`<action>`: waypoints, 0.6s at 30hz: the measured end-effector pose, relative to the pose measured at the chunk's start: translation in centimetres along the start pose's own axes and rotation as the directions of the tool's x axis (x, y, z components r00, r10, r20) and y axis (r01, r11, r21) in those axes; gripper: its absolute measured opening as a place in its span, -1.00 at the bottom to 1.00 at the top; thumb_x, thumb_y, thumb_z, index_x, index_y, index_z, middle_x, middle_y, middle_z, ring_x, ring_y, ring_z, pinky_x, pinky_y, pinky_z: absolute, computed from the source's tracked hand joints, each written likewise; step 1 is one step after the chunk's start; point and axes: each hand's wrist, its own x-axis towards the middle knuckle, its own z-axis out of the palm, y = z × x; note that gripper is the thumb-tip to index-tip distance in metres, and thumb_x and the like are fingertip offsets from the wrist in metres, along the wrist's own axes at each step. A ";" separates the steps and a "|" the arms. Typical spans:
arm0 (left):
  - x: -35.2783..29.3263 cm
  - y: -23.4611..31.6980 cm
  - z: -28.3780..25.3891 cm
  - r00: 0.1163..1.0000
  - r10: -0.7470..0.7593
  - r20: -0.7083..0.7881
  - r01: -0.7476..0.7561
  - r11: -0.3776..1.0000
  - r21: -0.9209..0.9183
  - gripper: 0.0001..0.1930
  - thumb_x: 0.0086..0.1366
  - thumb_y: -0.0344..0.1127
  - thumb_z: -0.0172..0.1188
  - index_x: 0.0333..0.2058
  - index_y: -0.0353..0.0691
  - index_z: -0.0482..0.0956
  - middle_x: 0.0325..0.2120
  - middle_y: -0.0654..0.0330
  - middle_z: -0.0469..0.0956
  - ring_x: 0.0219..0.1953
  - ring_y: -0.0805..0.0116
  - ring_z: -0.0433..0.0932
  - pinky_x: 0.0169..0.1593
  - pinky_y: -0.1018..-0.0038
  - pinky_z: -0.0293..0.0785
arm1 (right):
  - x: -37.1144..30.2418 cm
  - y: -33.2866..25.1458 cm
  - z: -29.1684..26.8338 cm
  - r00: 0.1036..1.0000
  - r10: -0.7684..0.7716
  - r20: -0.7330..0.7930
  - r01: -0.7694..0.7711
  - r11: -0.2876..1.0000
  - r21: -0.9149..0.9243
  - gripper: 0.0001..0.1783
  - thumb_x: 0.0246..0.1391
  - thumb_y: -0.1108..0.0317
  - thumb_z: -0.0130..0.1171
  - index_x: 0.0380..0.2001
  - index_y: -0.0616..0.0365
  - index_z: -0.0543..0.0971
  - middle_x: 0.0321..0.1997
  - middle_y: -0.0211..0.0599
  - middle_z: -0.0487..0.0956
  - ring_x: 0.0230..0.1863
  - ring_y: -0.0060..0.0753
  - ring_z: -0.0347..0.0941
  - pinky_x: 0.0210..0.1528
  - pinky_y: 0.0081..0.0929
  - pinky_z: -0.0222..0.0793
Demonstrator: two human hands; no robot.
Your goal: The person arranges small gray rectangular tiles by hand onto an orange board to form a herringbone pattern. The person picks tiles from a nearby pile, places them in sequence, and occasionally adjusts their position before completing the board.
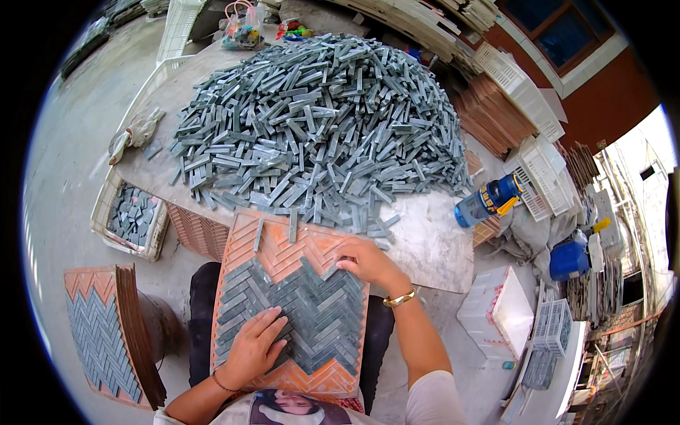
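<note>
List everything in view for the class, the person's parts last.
Stone strips: countless, grey, on table and in tray
Table: one, grey, centre
Tray: one, orange, over lap
Tray stack: one, orange, lower left
Open crate: one, white, left of table
Bottle: one, blue, table's right edge
Jug: one, blue, far right
Box: one, white, lower right
Bag: one, clear, table's far end
Crates: several, white, upper right
Flat stack: one, brown, upper right
Clutter: uncounted, mixed, far right
Bracelets: two, gold and dark, wrists
Left grip: one bare hand, on strips
Right grip: one bare hand, tray's right side
</note>
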 end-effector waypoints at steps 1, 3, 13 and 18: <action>-0.1 -0.1 0.1 1.000 -0.003 0.001 0.003 1.000 0.002 -0.56 0.07 -0.42 0.25 -0.04 -0.37 0.45 0.04 -0.09 0.40 0.06 -0.07 0.40 0.11 0.21 0.35 | -0.2 -0.2 -0.1 1.000 0.024 0.016 -0.024 0.999 0.035 -0.82 -0.11 0.43 0.26 -0.38 0.26 0.57 -0.32 -0.21 0.56 -0.24 -0.16 0.46 -0.15 -0.36 0.38; -0.1 -0.1 0.1 1.000 0.002 0.001 -0.002 1.000 0.003 -0.56 0.07 -0.42 0.25 -0.04 -0.37 0.45 0.04 -0.08 0.40 0.06 -0.07 0.40 0.11 0.21 0.35 | -0.5 -0.4 -0.3 0.999 0.049 0.016 -0.050 0.997 0.052 -0.79 -0.13 0.42 0.28 -0.36 0.25 0.57 -0.30 -0.24 0.56 -0.22 -0.19 0.46 -0.15 -0.38 0.38; 0.1 0.1 0.1 1.000 0.015 -0.013 -0.015 1.000 0.006 -0.58 0.06 -0.43 0.25 -0.06 -0.37 0.46 0.02 -0.08 0.41 0.05 -0.06 0.41 0.10 0.20 0.36 | -1.1 0.2 0.5 0.998 0.053 0.027 -0.056 0.985 0.162 -0.77 -0.16 0.43 0.31 -0.36 0.24 0.57 -0.28 -0.31 0.56 -0.23 -0.27 0.45 -0.14 -0.42 0.37; 0.0 -0.1 0.1 1.000 0.004 -0.013 -0.004 1.000 0.004 -0.58 0.06 -0.43 0.25 -0.07 -0.37 0.47 0.02 -0.07 0.41 0.04 -0.05 0.41 0.10 0.21 0.36 | -1.1 0.1 0.2 1.000 0.020 -0.007 -0.019 0.995 0.094 -0.77 -0.15 0.45 0.29 -0.34 0.23 0.58 -0.27 -0.30 0.54 -0.19 -0.25 0.46 -0.11 -0.43 0.37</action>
